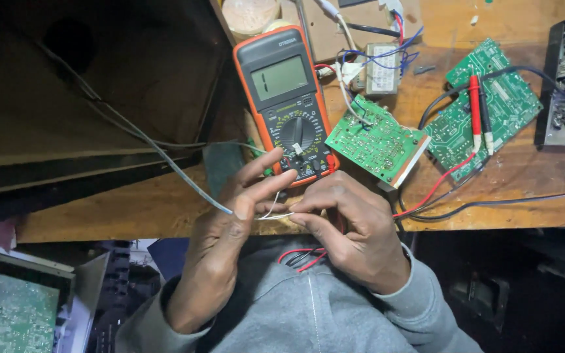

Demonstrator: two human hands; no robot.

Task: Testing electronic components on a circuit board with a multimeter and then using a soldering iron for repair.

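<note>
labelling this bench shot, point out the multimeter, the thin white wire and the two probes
multimeter (281,78): head view, on its grey screen
thin white wire (276,216): head view, between both hands' fingertips
probes (475,108): head view, red probe's handle

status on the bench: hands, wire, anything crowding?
Left hand and right hand both pinch the thin white wire between fingertips. Orange multimeter just behind the hands. Green circuit board close right; red and black leads under wrists.

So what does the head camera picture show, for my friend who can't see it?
Two hands, left hand and right hand, pinch a thin white wire between them over a wooden workbench. Just behind sits an orange multimeter, with green circuit boards and red and black probes to its right.
</note>
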